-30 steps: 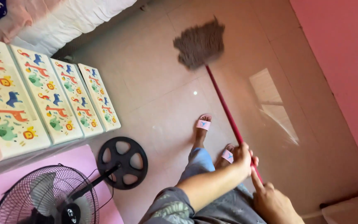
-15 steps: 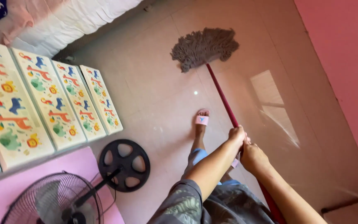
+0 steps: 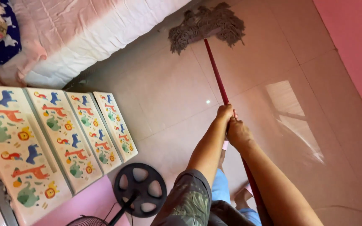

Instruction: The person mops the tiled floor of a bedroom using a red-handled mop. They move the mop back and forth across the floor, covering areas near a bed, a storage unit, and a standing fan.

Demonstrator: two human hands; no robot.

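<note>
A mop with a grey stringy head (image 3: 206, 25) and a red handle (image 3: 215, 73) lies stretched out over the beige tiled floor (image 3: 164, 96). My left hand (image 3: 225, 113) grips the handle higher up. Just below it, my right hand (image 3: 239, 134) is closed on the same handle. Both arms are extended forward. The mop head rests on the floor close to the edge of a bed (image 3: 84, 37). My foot in a sandal (image 3: 245, 195) shows beneath my arms.
A white drawer unit with colourful animal pictures (image 3: 59, 142) stands at the left. A black round fan base (image 3: 140, 190) sits on the floor beside it. A pink wall (image 3: 357, 46) runs along the right. Sunlight glares on the tiles (image 3: 294, 117).
The mop head has slid farther away across the floor toward the bed. Both arms have stretched out, and my hands now sit close together on the handle.
</note>
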